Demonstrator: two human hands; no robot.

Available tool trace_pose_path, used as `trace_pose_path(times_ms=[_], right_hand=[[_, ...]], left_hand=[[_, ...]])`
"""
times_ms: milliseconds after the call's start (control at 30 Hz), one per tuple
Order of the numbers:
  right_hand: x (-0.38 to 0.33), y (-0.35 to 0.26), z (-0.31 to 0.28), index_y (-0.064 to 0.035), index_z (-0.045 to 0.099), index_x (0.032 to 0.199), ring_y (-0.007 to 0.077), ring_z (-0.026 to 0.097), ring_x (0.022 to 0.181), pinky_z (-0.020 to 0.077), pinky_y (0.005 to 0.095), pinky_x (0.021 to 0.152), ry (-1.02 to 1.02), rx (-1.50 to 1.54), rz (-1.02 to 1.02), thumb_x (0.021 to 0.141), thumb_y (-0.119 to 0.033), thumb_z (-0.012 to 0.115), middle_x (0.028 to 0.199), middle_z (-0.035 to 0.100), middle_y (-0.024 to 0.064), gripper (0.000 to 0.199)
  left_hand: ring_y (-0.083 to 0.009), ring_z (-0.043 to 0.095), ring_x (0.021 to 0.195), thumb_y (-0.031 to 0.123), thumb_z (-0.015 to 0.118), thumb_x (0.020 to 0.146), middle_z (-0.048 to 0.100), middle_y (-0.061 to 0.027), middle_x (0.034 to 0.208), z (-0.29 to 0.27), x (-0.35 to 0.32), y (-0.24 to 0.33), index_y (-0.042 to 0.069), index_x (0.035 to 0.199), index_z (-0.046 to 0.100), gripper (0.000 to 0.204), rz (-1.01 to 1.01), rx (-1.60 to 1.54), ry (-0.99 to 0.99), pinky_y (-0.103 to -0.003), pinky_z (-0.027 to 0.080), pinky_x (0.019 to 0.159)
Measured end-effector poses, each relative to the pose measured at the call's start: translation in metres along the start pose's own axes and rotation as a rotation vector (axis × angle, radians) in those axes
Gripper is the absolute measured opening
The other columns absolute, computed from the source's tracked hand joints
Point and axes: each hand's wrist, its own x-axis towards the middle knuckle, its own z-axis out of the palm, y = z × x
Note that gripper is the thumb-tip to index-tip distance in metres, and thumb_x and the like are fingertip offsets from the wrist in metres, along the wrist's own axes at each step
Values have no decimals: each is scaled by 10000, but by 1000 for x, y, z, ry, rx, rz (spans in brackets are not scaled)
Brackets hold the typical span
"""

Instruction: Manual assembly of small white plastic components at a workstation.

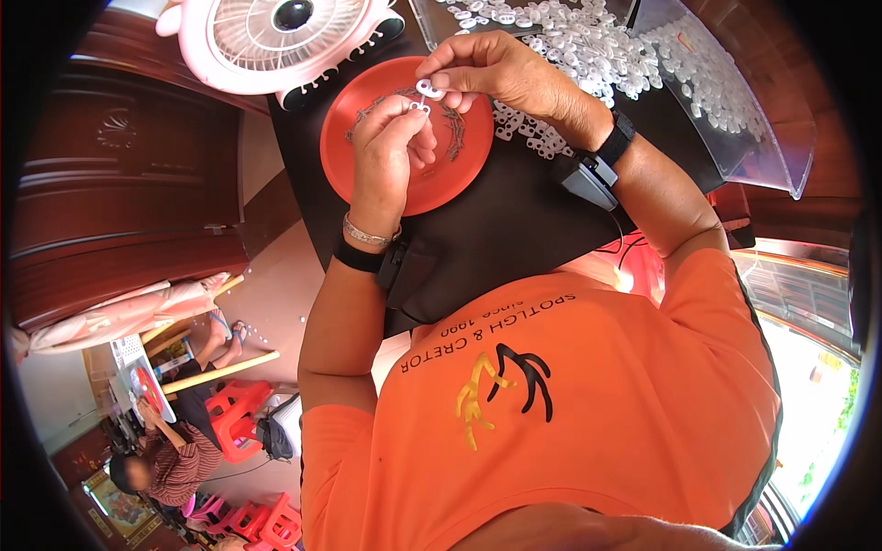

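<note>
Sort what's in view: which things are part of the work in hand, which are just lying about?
In use:
left hand, pinching a small metal part
right hand, holding a white ring
red dish with small metal parts, under the hands
heap of white rings
clear tray of white rings

Lying about:
pink fan
red stools
another person at a far table

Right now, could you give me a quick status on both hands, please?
Left hand pinching a small metal pin. Right hand holding a white plastic ring against it. Both over the red dish. Nothing in between.
</note>
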Motion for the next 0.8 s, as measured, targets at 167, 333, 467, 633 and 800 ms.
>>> trace_pose_path(times_ms=[167, 333, 467, 633, 800], right_hand=[[0, 1, 0, -6, 633, 1059, 48, 586, 708, 484, 193, 643, -3, -24, -2, 913, -120, 596, 832, 648, 2, 189], [-1, 0, 1, -7, 638, 1044, 44, 577, 700, 475, 190, 638, -4, -29, 2, 907, -126, 607, 818, 640, -3, 184], [-1, 1, 1, -8, 642, 1036, 43, 569, 700, 471, 191, 639, -12, -32, -6, 904, -130, 611, 813, 637, -4, 183], [-4, -4, 8, -12, 651, 1038, 44, 565, 711, 473, 200, 650, -14, -141, -12, 903, -133, 613, 817, 638, -8, 186], [-5, -5, 10, -11, 650, 1060, 67, 584, 743, 488, 222, 692, -22, -221, -40, 894, -114, 621, 837, 648, 10, 198]], left_hand=[[-80, 510, 521, 143, 502, 867, 563, -11, 642, 0, -1, 0, 56, 739, 554, 164, -12, -9, -5, -202, 370, 473], [-83, 495, 511, 129, 500, 863, 548, -17, 635, 1, -1, 1, 44, 741, 553, 158, -30, -25, -13, -205, 381, 470], [-84, 491, 509, 122, 499, 863, 544, -17, 633, 1, -1, 1, 33, 765, 567, 149, -28, -24, -13, -206, 385, 468], [-74, 514, 579, 172, 467, 909, 559, -5, 688, 1, -4, 4, 58, 786, 556, 189, -56, 65, -56, -200, 384, 529], [-80, 514, 575, 171, 466, 912, 562, -9, 694, 1, -4, 0, 46, 814, 564, 187, -14, 41, -35, -198, 380, 533]])
